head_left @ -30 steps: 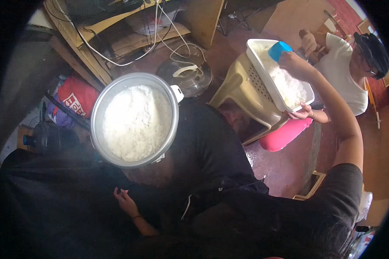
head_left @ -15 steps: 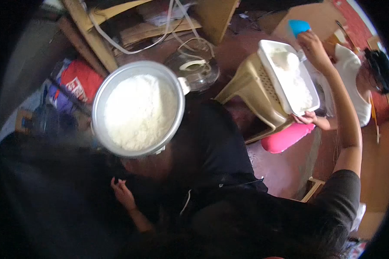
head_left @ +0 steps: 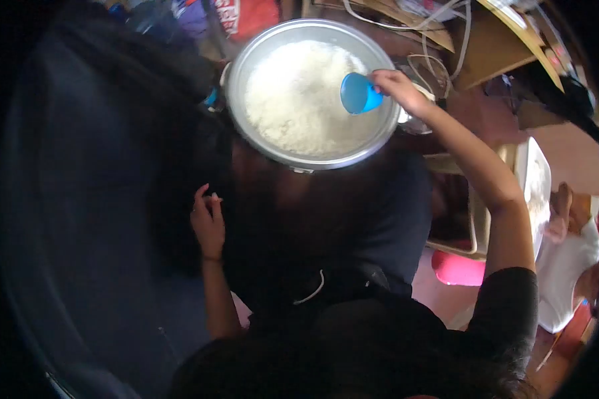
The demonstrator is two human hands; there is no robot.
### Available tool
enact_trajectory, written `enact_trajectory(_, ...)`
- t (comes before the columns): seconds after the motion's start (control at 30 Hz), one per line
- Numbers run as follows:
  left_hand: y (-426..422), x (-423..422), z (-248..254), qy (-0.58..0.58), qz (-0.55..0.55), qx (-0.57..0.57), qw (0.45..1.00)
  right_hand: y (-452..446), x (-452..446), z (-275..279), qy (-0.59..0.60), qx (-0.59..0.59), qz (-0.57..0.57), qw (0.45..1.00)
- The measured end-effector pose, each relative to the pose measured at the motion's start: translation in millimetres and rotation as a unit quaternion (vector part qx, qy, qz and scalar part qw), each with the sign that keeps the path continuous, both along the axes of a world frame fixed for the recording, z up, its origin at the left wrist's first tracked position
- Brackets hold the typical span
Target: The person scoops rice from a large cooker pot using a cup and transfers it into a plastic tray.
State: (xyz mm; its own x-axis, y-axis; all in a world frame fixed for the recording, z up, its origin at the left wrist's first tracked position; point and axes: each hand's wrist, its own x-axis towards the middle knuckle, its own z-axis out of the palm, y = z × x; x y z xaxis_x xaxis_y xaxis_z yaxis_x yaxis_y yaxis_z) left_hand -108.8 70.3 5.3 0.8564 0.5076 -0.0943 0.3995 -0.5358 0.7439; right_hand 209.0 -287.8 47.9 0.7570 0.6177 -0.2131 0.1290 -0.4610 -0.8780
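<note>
My right hand (head_left: 400,93) is closed on a blue plastic cup (head_left: 361,94), held over the right side of a large round metal pot (head_left: 273,156). The cup is tilted, its mouth turned towards the left. White, crumbly food that looks like rice (head_left: 299,100) covers much of the inside of the pot. Below the pot, my left hand (head_left: 208,223) hovers near my dark clothing, its fingers loosely bent and apart, with nothing in them. The pot's right handle lies partly behind my right hand and wrist.
At the right, a white tray (head_left: 538,189) with white contents rests on a tan plastic stool (head_left: 480,199). Another person's hand (head_left: 556,228) is beside it. Something pink (head_left: 456,268) lies below. Cables (head_left: 464,46) and a red bag (head_left: 256,18) are behind the pot.
My right hand has carried the blue cup from above the white tray to over the pot. The view has swung right, and the other person's hand still stays by the tray.
</note>
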Motion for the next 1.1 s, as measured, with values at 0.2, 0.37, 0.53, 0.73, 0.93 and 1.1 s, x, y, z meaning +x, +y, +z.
enact_trajectory(0.2, 5, -22, -8, -0.052, 0.01, 0.031, 0.998, 125, 19, -82, -0.333, -0.077, 0.149, 0.928)
enact_trajectory(0.37, 7, -41, -7, -0.055, 0.041, 0.025, 0.997, 183, 25, -146, -0.341, -0.007, 0.161, 0.926)
enact_trajectory(0.53, 9, -45, -8, -0.061, 0.051, -0.003, 0.997, 216, 1, -168, -0.206, -0.022, 0.039, 0.977)
enact_trajectory(0.73, 10, -39, -13, -0.06, 0.05, -0.024, 0.997, 213, -19, -168, -0.05, 0.011, 0.027, 0.998)
enact_trajectory(0.93, 7, -30, -11, -0.078, 0.03, -0.014, 0.996, 205, -26, -148, 0.075, 0.106, 0.131, 0.983)
enact_trajectory(1.1, 2, -23, -4, -0.074, 0.028, -0.013, 0.997, 188, -33, -126, 0.075, 0.068, 0.208, 0.973)
